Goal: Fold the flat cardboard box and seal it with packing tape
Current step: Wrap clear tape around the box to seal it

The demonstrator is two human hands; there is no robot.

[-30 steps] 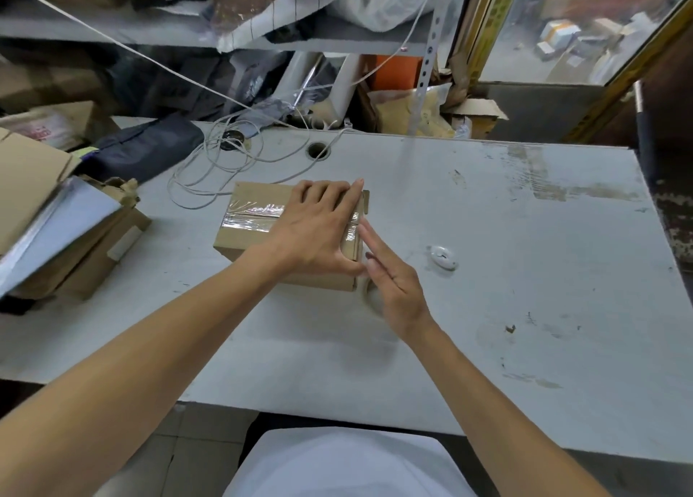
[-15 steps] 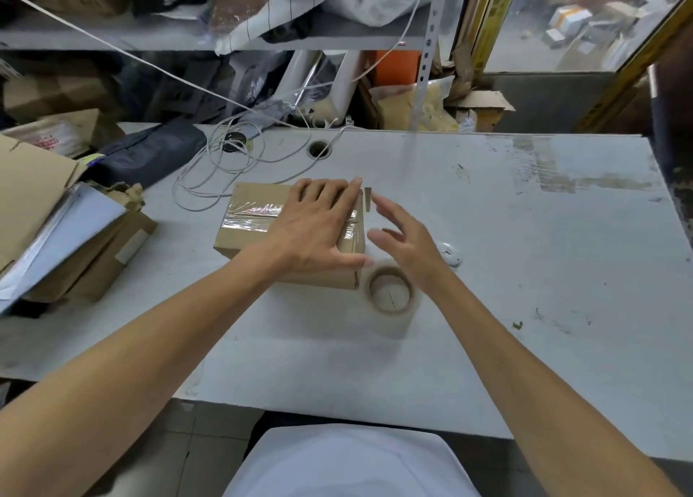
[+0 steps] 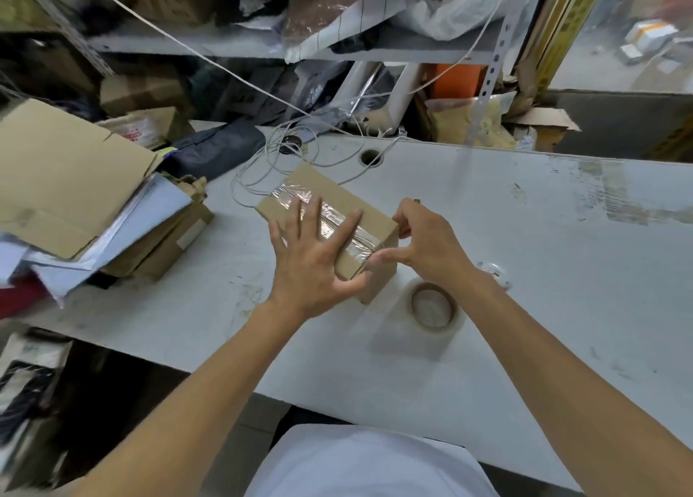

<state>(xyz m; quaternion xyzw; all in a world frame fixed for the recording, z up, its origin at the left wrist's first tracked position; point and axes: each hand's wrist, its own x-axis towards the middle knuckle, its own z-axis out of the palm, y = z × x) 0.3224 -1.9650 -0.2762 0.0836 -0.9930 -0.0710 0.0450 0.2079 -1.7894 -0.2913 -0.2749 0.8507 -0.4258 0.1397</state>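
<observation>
A small brown cardboard box stands on the white table, turned at an angle, with a strip of clear packing tape along its top seam. My left hand lies flat on the box top, fingers spread, thumb on the near side. My right hand grips the box's right end, thumb at the near corner and fingers on the far side. A roll of clear packing tape lies flat on the table just right of the box, under my right wrist.
A pile of flat cardboard and papers crowds the table's left end. A loose white cable coils behind the box near a cable hole. A small white object lies right of the tape roll. Cluttered shelves stand behind.
The box has turned from square-on to an angle. My right hand moved from beside the tape roll onto the box's right end. My left hand stayed on top.
</observation>
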